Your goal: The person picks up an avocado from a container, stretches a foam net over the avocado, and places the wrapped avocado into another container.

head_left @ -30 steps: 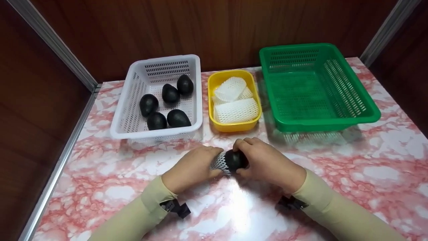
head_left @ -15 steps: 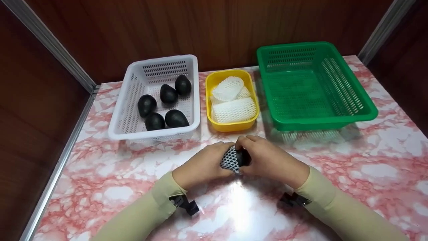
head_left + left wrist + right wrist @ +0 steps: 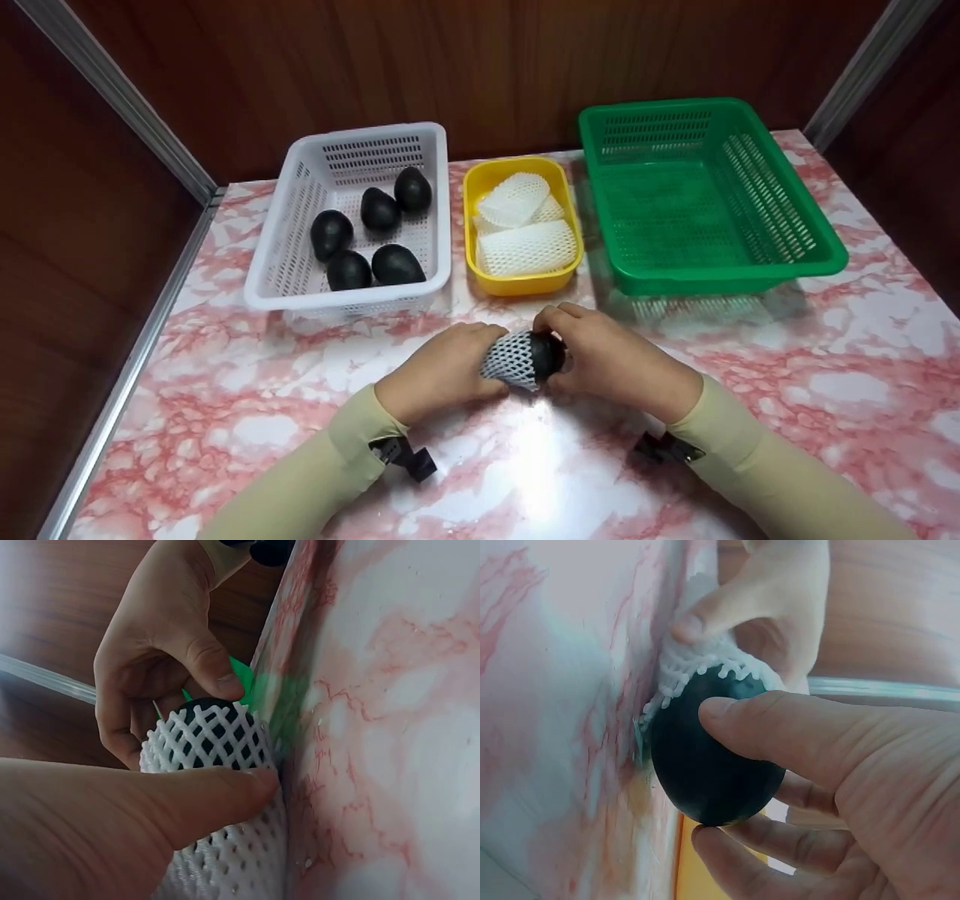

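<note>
my left fingers (image 3: 486, 334) grip the net (image 3: 511, 361); my right fingers (image 3: 553, 320) pinch the black fruit (image 3: 547, 354) crosswise between, bare end rightward.

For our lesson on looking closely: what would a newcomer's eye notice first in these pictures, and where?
Probably the green basket, the large bright block back right on the table. Next, perhaps, the dark fruit at front centre, held by the right hand and partly inside a white net gripped by the left hand. Then five similar fruits in the white basket, back left.
</note>
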Available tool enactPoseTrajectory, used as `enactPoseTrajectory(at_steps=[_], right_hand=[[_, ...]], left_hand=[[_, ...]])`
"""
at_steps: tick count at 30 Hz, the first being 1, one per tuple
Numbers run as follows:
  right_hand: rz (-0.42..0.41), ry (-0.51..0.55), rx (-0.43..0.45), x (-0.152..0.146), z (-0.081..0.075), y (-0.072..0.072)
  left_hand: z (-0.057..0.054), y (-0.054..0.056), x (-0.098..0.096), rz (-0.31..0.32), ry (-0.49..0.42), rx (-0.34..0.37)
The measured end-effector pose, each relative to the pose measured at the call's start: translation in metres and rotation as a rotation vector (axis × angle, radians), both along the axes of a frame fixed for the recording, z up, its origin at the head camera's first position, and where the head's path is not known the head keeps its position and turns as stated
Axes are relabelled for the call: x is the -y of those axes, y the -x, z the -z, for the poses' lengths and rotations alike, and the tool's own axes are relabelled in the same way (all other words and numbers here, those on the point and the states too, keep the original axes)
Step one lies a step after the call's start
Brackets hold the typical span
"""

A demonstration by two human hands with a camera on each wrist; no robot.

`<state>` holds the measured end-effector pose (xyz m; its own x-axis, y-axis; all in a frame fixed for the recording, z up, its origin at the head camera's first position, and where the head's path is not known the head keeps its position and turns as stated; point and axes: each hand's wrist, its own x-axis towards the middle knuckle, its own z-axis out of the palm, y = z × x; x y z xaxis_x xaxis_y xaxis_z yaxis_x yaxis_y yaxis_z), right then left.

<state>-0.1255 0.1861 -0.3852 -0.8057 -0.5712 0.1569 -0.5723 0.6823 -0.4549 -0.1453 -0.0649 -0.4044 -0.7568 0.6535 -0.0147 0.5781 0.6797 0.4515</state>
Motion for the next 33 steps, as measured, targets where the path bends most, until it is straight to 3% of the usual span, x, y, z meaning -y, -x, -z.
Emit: enactPoseTrajectory(at_steps=[8, 13, 18, 27, 33], right_hand=[[-0.003, 0.007, -0.049, 0.001, 0.000, -0.001], [-0.007, 0.009, -0.057, 0.002, 0.001, -0.002], [-0.009, 0.008, -0.051, 0.002, 0.002, 0.000], [0.029, -0.043, 0.048, -0.002, -0.004, 0.003], [0.034, -0.022, 0.059, -0.005, -0.005, 0.003]], left_hand=[[0.004, 0.000, -0.008, 0.026, -0.110, 0.020], [0.006, 0.000, -0.015, 0.038, -0.132, 0.042], [0.007, 0.000, -0.018, 0.050, -0.122, 0.066], [-0.002, 0.001, 0.001, -0.053, 0.045, 0.054], [0.000, 0.003, 0.000, -0.014, 0.017, 0.028]])
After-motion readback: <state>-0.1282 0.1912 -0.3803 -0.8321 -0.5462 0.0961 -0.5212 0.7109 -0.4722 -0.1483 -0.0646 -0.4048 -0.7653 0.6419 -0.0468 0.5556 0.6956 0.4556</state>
